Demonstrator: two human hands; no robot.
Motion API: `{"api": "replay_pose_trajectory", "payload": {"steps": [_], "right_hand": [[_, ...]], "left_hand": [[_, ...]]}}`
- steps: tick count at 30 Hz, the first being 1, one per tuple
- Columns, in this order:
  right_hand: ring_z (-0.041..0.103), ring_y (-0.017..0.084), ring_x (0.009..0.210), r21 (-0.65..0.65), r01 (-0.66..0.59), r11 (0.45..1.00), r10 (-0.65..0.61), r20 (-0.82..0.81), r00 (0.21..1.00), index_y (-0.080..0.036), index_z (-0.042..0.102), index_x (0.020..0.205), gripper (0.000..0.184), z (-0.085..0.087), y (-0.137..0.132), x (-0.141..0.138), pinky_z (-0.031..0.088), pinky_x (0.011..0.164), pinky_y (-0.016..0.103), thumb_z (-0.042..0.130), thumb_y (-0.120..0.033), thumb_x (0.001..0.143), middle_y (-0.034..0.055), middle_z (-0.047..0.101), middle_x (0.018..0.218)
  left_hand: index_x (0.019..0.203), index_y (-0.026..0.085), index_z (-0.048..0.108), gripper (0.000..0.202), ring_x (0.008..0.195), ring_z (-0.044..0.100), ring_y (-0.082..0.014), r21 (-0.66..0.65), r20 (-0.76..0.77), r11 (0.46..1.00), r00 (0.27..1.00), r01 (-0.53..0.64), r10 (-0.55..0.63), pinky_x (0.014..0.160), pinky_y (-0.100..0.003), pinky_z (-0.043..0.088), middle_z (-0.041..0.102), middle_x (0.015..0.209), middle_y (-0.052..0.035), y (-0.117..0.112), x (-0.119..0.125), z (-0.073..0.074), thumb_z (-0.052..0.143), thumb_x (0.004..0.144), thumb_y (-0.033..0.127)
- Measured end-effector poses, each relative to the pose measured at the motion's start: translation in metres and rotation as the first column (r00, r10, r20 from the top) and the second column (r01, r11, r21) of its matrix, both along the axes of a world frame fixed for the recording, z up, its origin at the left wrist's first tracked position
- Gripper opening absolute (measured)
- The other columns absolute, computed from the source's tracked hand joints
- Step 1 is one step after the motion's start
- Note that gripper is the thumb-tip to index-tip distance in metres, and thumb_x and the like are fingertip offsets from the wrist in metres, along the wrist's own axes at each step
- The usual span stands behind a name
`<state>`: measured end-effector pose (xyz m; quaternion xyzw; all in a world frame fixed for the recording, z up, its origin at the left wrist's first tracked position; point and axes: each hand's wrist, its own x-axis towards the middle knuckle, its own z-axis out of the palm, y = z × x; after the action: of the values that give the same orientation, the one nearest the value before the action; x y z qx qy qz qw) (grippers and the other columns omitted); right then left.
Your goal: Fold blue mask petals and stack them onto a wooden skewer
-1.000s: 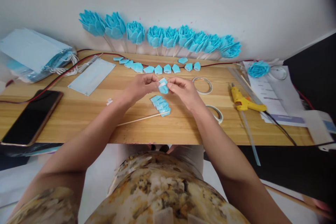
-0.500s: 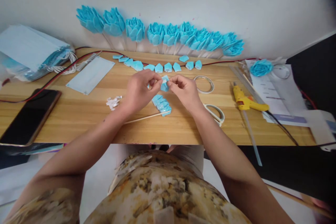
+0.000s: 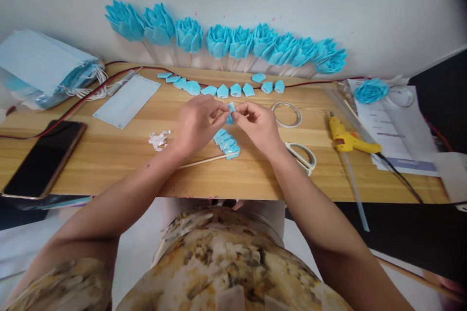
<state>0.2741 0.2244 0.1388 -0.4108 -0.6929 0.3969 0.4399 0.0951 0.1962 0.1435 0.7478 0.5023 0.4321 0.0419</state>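
Observation:
My left hand (image 3: 197,124) and my right hand (image 3: 258,125) meet over the middle of the wooden desk (image 3: 109,155). Between their pinched fingertips sits a small folded blue petal (image 3: 230,112). Just below the hands lies a stack of blue petals (image 3: 226,143) on the tip of a thin wooden stick (image 3: 200,161). A row of loose blue petals (image 3: 222,89) lies farther back. Several finished blue flowers (image 3: 226,41) lean against the white wall.
A dark phone (image 3: 42,158) lies at the left, with a flat blue mask (image 3: 127,101) and a pack of masks (image 3: 44,73) behind it. White scraps (image 3: 158,139), a tape ring (image 3: 287,114), scissors (image 3: 301,155), a yellow glue gun (image 3: 348,140) and papers (image 3: 386,126) lie around.
My hands have drawn closer together around the petal, which is now folded smaller between the fingertips. My left arm shifted and uncovered the white scraps. The view moved a little.

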Motion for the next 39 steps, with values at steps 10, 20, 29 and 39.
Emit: {"api": "replay_pose_trajectory", "payload": {"steps": [10,20,29,39], "right_hand": [[0.056,0.011,0.06,0.111,0.024,0.994,-0.027,0.029,0.999,-0.021,0.065,0.075,0.009,-0.0034,-0.003,-0.0036,0.044,0.059,0.026,0.066,-0.028,0.081,-0.0024,0.065,0.067],[0.057,0.012,0.063,0.122,0.023,0.992,-0.029,0.054,0.998,-0.021,0.066,0.076,0.007,-0.0015,-0.0039,-0.004,0.046,0.06,0.026,0.064,-0.025,0.081,-0.0016,0.067,0.07],[0.058,0.012,0.064,0.116,0.025,0.993,-0.03,0.045,0.999,-0.02,0.067,0.077,0.006,-0.0053,-0.0027,-0.004,0.047,0.061,0.027,0.064,-0.024,0.08,-0.0013,0.068,0.072],[0.058,0.013,0.066,0.084,0.033,0.996,-0.04,0.086,0.996,-0.021,0.068,0.078,0.008,-0.0044,-0.0032,-0.0033,0.048,0.063,0.028,0.065,-0.027,0.082,-0.0003,0.07,0.074]], "left_hand": [[0.087,0.022,0.073,0.008,0.071,0.056,-0.0177,0.034,-0.072,0.998,0.996,-0.045,0.047,0.068,-0.033,0.042,0.06,0.067,0.0002,-0.0018,0.0017,-0.004,0.066,0.089,0.019],[0.077,0.021,0.067,0.015,0.066,0.055,-0.0156,-0.038,0.004,0.999,1.0,-0.009,0.009,0.066,-0.033,0.041,0.06,0.065,0.0005,-0.0025,0.0042,-0.0004,0.058,0.087,0.014],[0.081,0.022,0.067,0.009,0.067,0.055,-0.0163,-0.032,-0.009,0.999,1.0,-0.013,0.012,0.067,-0.033,0.042,0.056,0.064,0.0012,-0.0021,0.003,-0.0023,0.061,0.084,0.015],[0.078,0.024,0.063,0.009,0.065,0.054,-0.0169,-0.053,-0.022,0.998,1.0,-0.018,0.017,0.065,-0.034,0.042,0.058,0.062,0.0007,-0.0009,0.0027,-0.0033,0.06,0.085,0.019]]}}
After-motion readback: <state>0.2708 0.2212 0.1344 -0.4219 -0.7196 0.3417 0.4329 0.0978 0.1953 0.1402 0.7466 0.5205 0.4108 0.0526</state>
